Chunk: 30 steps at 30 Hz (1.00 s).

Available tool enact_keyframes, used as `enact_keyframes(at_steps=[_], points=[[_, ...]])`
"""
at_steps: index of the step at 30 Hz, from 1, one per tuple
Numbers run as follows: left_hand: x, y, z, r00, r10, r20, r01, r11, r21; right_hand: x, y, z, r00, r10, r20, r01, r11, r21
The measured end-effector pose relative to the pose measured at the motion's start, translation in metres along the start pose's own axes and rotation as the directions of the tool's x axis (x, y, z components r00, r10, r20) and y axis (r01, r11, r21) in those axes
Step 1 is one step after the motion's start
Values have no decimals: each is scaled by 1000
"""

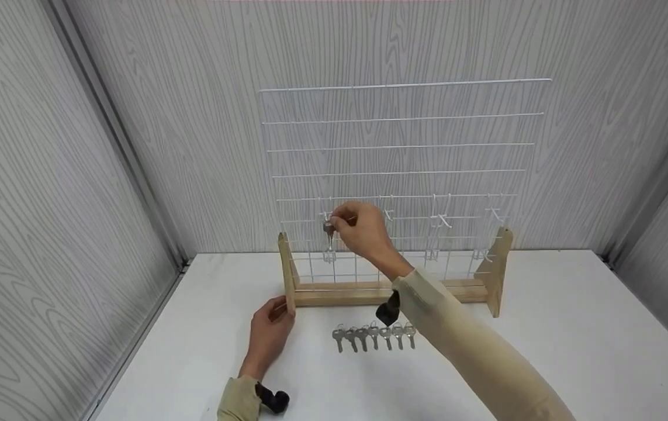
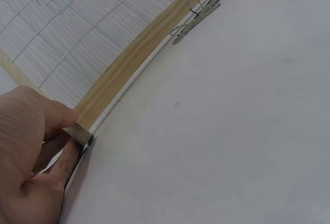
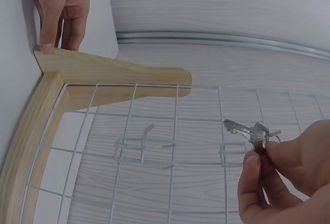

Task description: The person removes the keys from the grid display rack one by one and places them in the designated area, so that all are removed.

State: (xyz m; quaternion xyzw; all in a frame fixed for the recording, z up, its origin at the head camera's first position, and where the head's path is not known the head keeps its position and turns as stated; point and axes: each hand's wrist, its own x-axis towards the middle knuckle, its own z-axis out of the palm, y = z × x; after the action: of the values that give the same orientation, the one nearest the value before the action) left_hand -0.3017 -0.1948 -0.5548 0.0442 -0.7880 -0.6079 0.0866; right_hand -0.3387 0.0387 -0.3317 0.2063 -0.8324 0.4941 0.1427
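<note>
My right hand (image 1: 363, 231) pinches a silver key (image 1: 328, 227) by its head, between thumb and fingers. In the right wrist view the key (image 3: 241, 128) lies close in front of a white wire hook on the grid, its blade pointing away from the fingertips; whether its ring is over the hook I cannot tell. Low at the left, my left hand (image 1: 269, 333) grips the front end of the stand's left wooden foot (image 3: 103, 66), thumb and fingers on opposite sides. The white wire grid (image 1: 407, 146) stands upright in the wooden base (image 1: 339, 297).
Several ringed keys (image 1: 374, 334) lie in a row on the white table (image 1: 567, 339) before the base. More white hooks (image 1: 442, 220) hang along the grid to the right. Wood-patterned walls (image 1: 193, 117) enclose the table behind and at the sides.
</note>
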Motion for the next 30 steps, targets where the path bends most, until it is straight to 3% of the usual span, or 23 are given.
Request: enact_keyframes(at_steps=[11,18,30], points=[[-2,-2,1,1000,-2,-12,2,1000,0,-5,-4,1,999,7,37,-7,1000,-4],[-3,-4,4,999,50,4,-50,999,-16,-8,-9,0,998,-7,63,7,1000,6],[0,-1,0,999,45,-5,-45,999,-7,-21,-16,-21,993,-59,106,60,998,-9]])
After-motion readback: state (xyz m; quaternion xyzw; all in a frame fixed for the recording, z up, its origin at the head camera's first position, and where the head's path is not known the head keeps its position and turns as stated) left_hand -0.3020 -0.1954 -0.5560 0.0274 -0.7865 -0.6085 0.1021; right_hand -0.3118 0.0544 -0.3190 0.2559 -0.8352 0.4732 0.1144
